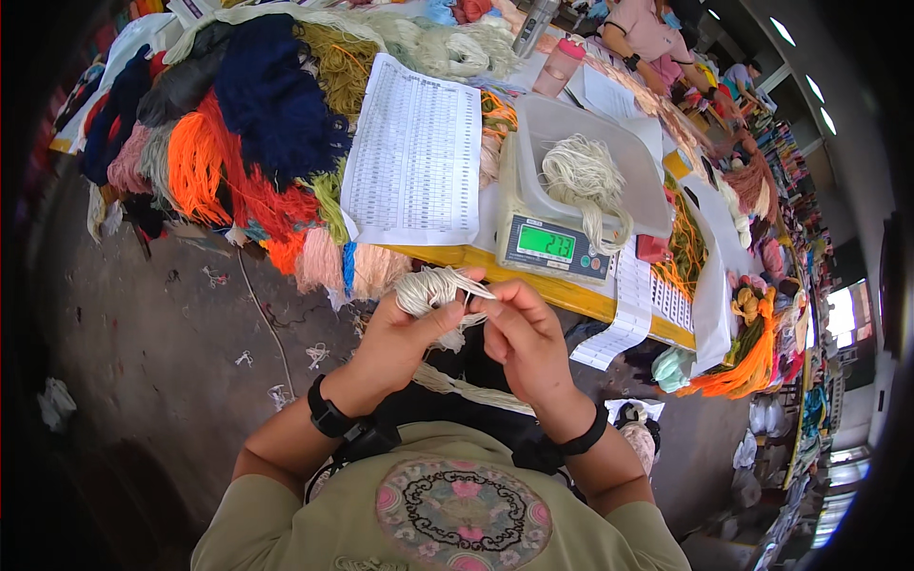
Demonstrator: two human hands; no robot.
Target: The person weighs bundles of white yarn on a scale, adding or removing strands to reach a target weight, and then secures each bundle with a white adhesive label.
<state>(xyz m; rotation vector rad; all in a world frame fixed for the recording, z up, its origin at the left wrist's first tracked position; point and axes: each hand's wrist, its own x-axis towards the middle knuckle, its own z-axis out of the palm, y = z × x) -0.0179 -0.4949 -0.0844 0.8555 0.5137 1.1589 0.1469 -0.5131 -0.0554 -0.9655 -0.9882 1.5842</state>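
Note:
A bundle of off-white yarn (430, 290) rests in my left hand (405, 333), whose fingers are wrapped round it. My right hand (522, 328) pinches the loose strands at the bundle's right end, close to the left fingertips. Both hands are in front of the table's yellow edge, above my lap. Just beyond them stands a digital scale (514, 205) with a lit green display. On it sits a translucent plastic tub (652, 181), and a tangled hank of cream yarn (583, 176) lies in the tub, partly hanging over its near rim.
A printed sheet (411, 152) lies left of the scale, beside heaped navy (271, 95), red and orange yarn (195, 162). A paper strip (617, 328) hangs over the table edge. Behind stand a pink-lidded bottle (559, 67) and a metal flask (536, 27). Another person (652, 38) works far right.

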